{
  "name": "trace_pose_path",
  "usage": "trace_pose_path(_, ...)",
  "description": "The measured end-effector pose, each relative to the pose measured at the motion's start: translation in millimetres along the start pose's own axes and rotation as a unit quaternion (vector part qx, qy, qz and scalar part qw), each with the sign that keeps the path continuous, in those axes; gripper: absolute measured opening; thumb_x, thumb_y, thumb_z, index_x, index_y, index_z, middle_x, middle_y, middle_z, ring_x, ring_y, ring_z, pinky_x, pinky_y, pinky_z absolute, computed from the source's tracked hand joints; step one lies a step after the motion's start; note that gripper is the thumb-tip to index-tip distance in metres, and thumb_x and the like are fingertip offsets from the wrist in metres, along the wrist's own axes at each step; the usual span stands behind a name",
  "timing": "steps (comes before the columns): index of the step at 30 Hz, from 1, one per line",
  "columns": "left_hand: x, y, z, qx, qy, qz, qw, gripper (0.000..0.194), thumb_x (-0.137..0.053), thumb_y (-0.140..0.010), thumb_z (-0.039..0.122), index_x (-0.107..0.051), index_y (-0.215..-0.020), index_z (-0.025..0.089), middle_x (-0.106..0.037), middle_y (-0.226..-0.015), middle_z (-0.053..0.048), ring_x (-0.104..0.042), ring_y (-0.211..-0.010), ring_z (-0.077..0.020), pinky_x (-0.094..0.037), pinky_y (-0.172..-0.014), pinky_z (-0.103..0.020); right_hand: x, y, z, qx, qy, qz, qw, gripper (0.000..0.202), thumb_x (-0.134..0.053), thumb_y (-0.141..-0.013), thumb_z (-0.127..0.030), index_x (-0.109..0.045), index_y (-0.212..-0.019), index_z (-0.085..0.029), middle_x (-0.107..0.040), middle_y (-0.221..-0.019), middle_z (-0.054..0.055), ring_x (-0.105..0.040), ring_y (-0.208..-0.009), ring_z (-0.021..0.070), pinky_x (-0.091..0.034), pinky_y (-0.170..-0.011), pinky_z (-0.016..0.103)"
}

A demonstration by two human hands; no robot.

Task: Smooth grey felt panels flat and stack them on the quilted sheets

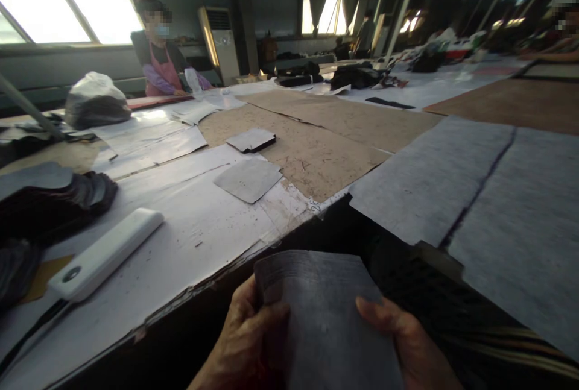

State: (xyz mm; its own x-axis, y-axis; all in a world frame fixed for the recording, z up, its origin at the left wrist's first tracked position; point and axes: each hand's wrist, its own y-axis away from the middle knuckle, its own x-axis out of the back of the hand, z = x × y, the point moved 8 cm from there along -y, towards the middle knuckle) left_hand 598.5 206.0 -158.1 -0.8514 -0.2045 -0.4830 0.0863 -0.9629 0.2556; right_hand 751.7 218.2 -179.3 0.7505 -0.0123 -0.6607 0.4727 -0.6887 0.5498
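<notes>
A thick stack of dark grey sheets (323,317) is held between my two hands at the bottom centre, in front of the table edge. My left hand (246,330) grips its left side, thumb on the top sheet. On the right side my right hand (402,333) clasps the stack, thumb also on top; its other fingers are hidden below. Beyond the stack, a single grey piece (248,179) lies flat on the table, and a small pile of similar pieces (251,139) sits just behind it.
A white handheld device (106,254) with a cable lies at left, near dark stacked pieces (54,203). Grey sheet material (474,197) covers the right surface. A plastic bag (97,100) stands at back left. A person in a pink apron (163,67) is across the table.
</notes>
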Motion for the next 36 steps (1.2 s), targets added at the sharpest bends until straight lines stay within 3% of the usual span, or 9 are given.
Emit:
trace_pose_path(4, 5.7, 1.6, 7.5, -0.004, -0.018, -0.016, 1.0, 0.024, -0.065, -0.059, 0.01, -0.065, -0.082, 0.013, -0.066, -0.072, -0.004, -0.06, -0.063, -0.0177, -0.047, -0.059, -0.025, 10.5, 2.3, -16.6, 0.142, 0.137, 0.05, 0.979, 0.035, -0.073, -0.059, -0.032, -0.067, -0.091, -0.02, -0.067, -0.085, 0.006, -0.062, -0.078, 0.0267, -0.048, -0.072, 0.037)
trace_pose_path(9, -4.6, 1.1, -0.3, -0.004, 0.018, -0.043, 0.999, 0.039, -0.07, -0.056, 0.015, -0.063, -0.094, 0.014, -0.067, -0.078, -0.006, -0.061, -0.069, -0.0213, -0.048, -0.063, -0.028, 15.5, 42.0, -52.1, 0.4, 0.424, 0.28, 0.763, 0.027, -0.067, -0.064, -0.043, -0.066, -0.085, -0.025, -0.067, -0.088, 0.001, -0.059, -0.087, 0.0261, -0.043, -0.085, 0.034)
trace_pose_path(12, -6.9, 0.5, -8.3, -0.043, 0.009, -0.018, 0.999, 0.035, -0.069, -0.064, 0.028, -0.063, -0.096, 0.014, -0.067, -0.083, -0.008, -0.06, -0.076, -0.0229, -0.047, -0.068, -0.029, 9.5, 46.4, -57.2, 0.433, 0.467, 0.298, 0.711, 0.028, -0.062, -0.068, -0.045, -0.066, -0.087, -0.026, -0.066, -0.093, 0.002, -0.059, -0.09, 0.0262, -0.042, -0.088, 0.034)
trace_pose_path(15, 1.0, 2.2, -9.2, -0.078, -0.101, 0.036, 0.991, 0.027, -0.066, -0.07, 0.034, -0.066, -0.087, 0.014, -0.065, -0.074, -0.005, -0.057, -0.067, -0.0186, -0.045, -0.06, -0.024, 19.4, 30.4, -58.4, 0.339, 0.446, 0.305, 0.77, 0.036, -0.067, -0.061, -0.049, -0.065, -0.086, -0.023, -0.067, -0.088, 0.004, -0.059, -0.087, 0.03, -0.044, -0.084, 0.04)
trace_pose_path(18, 6.6, 7.4, 5.7, -0.146, -0.221, 0.07, 0.962, 0.022, -0.066, -0.071, 0.034, -0.068, -0.082, 0.015, -0.061, -0.067, -0.001, -0.052, -0.059, -0.0135, -0.041, -0.054, -0.019, 18.3, 2.2, -42.1, 0.203, 0.296, 0.16, 0.92, 0.039, -0.07, -0.059, -0.043, -0.063, -0.09, -0.02, -0.068, -0.083, 0.005, -0.062, -0.077, 0.0289, -0.048, -0.071, 0.039)
trace_pose_path(20, 8.8, 11.2, 16.1, -0.187, -0.246, 0.086, 0.947, 0.02, -0.065, -0.071, 0.031, -0.069, -0.083, 0.017, -0.062, -0.068, 0.0, -0.053, -0.059, -0.0133, -0.042, -0.055, -0.018, 8.7, -7.0, -31.2, 0.149, 0.212, 0.059, 0.964, 0.037, -0.069, -0.061, -0.039, -0.063, -0.091, -0.016, -0.068, -0.082, 0.007, -0.063, -0.075, 0.0279, -0.049, -0.065, 0.036)
trace_pose_path(24, 17.4, 9.4, 14.5, -0.156, -0.178, 0.106, 0.966, 0.019, -0.072, -0.062, 0.022, -0.071, -0.08, 0.018, -0.067, -0.073, 0.0, -0.059, -0.066, -0.016, -0.044, -0.059, -0.019, 12.5, -3.7, -31.6, 0.202, 0.334, 0.112, 0.914, 0.03, -0.071, -0.06, -0.039, -0.069, -0.079, -0.015, -0.069, -0.076, 0.006, -0.063, -0.073, 0.0263, -0.05, -0.065, 0.032)
trace_pose_path(30, -0.5, -2.8, -13.0, 0.022, 0.06, -0.053, 0.997, 0.04, -0.073, -0.049, 0.021, -0.066, -0.088, 0.013, -0.067, -0.074, -0.007, -0.061, -0.068, -0.0231, -0.047, -0.06, -0.029, -7.0, 21.5, -50.0, 0.416, 0.423, 0.139, 0.793, 0.02, -0.07, -0.062, -0.033, -0.071, -0.08, -0.027, -0.069, -0.084, -0.001, -0.063, -0.079, 0.0222, -0.05, -0.077, 0.027)
trace_pose_path(36, 9.6, 0.8, 12.0, -0.043, -0.19, -0.024, 0.98, 0.027, -0.072, -0.063, 0.027, -0.07, -0.088, 0.015, -0.068, -0.088, -0.007, -0.06, -0.083, -0.0282, -0.049, -0.072, -0.032, -5.8, -4.5, -27.2, 0.154, 0.216, 0.012, 0.964, 0.028, -0.075, -0.055, -0.032, -0.07, -0.079, -0.019, -0.068, -0.071, 0.004, -0.062, -0.063, 0.0213, -0.049, -0.058, 0.029)
